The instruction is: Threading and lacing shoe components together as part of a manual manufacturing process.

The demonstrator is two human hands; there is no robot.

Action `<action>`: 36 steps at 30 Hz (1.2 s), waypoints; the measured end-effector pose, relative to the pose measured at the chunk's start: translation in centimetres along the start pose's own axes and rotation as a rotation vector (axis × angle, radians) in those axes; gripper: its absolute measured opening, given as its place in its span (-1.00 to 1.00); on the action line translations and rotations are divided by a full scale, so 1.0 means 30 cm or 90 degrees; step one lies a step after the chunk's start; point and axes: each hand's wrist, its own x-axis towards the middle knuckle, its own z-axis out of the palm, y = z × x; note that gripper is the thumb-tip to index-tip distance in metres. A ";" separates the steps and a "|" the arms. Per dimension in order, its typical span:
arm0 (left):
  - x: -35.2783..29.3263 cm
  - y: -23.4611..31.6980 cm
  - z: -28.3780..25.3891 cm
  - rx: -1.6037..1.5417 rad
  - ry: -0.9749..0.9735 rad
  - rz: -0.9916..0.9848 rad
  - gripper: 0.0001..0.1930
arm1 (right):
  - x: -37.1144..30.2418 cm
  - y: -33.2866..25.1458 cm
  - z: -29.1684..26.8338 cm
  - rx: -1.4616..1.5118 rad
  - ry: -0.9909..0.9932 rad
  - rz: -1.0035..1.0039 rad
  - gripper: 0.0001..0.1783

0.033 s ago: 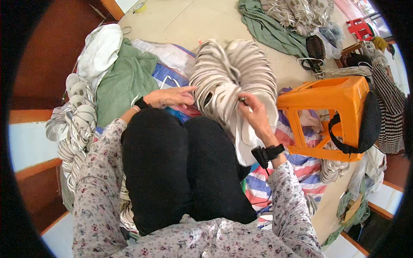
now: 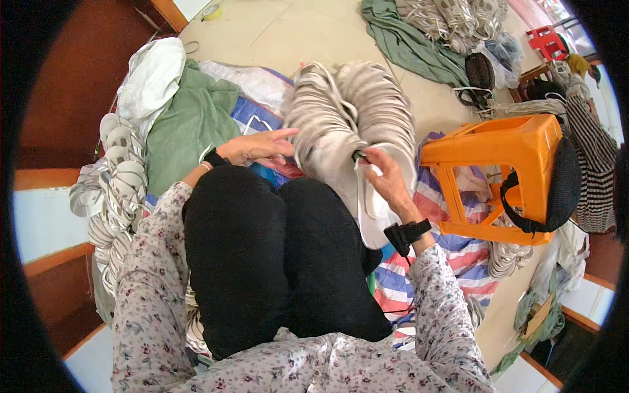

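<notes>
A thick bundle of nested pale grey-white shoe uppers [image 2: 383, 108] stands in front of my knees, its ribbed edges forming two rows. My right hand [image 2: 386, 177] is closed at the near end of the bundle, pinching a small dark object [image 2: 358, 156] too small to name. Below those fingers a white shoe upper [image 2: 373, 229] hangs toward my right knee. At the bundle's left side, my left hand [image 2: 259, 147] has its fingers stretched out. Its fingertips are close to the uppers; whether they touch cannot be made out.
On the right an orange plastic stool [image 2: 504, 147] lies tipped over. Green cloth [image 2: 190, 111] and more uppers [image 2: 121, 177] are at the left. Striped plastic sheeting [image 2: 452, 268] lies beneath. Further uppers [image 2: 452, 19] sit at the far right.
The bundle has shifted slightly left and its near side is blurred. The right hand has moved a little left and down with the dark object. The left hand has barely moved.
</notes>
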 end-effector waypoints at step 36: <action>-0.437 0.155 0.509 0.519 0.429 0.701 -0.39 | -0.516 0.349 -0.010 0.245 -0.320 0.191 -0.51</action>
